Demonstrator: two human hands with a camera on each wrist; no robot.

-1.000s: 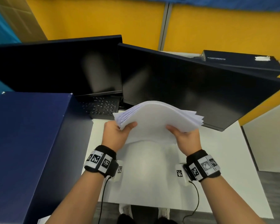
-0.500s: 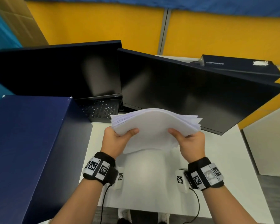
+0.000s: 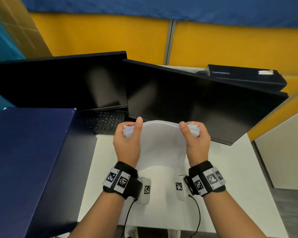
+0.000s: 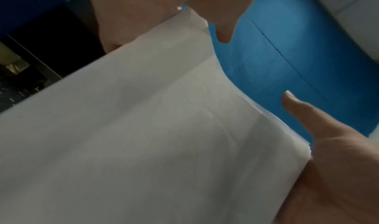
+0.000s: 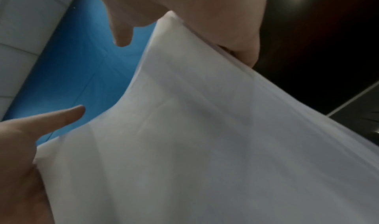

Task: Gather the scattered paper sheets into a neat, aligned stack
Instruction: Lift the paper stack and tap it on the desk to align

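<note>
A bundle of white paper sheets [image 3: 160,145] stands on edge over the white desk [image 3: 230,186], bowed toward me, its side edges fanned and uneven. My left hand [image 3: 129,140] grips its left edge, thumb up along the near face. My right hand [image 3: 194,140] grips the right edge the same way. In the left wrist view the paper sheets [image 4: 143,138] fill the frame between thumb and fingers. The right wrist view shows the sheets [image 5: 205,146] likewise held.
Two dark monitors [image 3: 187,100] stand close behind the paper, with a black keyboard [image 3: 105,121] under the left one. A tall dark blue box [image 3: 29,160] borders the desk's left side. A black box [image 3: 244,76] lies at the back right.
The bundle went from lying flat and raised in both hands to standing on edge, lower and closer to the desk. Both thumbs now point up.
</note>
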